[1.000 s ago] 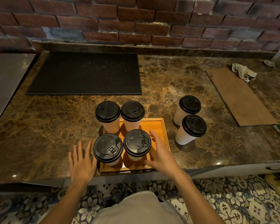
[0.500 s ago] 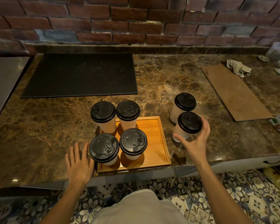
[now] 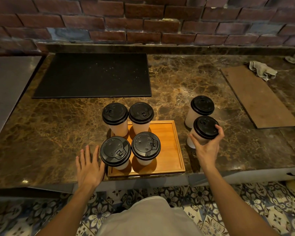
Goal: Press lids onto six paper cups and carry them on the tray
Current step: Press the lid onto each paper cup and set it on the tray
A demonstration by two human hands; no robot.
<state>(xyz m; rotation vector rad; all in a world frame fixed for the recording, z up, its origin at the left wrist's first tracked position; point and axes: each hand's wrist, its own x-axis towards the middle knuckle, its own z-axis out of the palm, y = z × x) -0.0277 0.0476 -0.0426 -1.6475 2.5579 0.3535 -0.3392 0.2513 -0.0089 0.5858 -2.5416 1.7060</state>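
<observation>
Right grip pose: our right grip point(image 3: 207, 147) reaches forward to the right of the tray point(image 3: 169, 147), palm turned left. The thumb lies against the near loose cup point(image 3: 205, 127) on its left and the fingers curl round the lid's right rim. We are gripping that cup.
Left grip pose: our left grip point(image 3: 89, 166) lies flat on the worktop point(image 3: 177, 92), fingers straight and slightly spread, holding nothing, just beside the tray's left edge.
Cups: four lidded cups point(image 3: 146, 147) stand in two rows on the left part of the tray. The near loose cup and the far loose cup point(image 3: 202, 106) stand close together on the worktop to the tray's right, both lidded.
Change: a second ago our right grip hovered open over the tray. Half a second ago it was spread beside the near loose cup, and now it has closed round it. Our left grip has stayed flat, and no cup has moved.
</observation>
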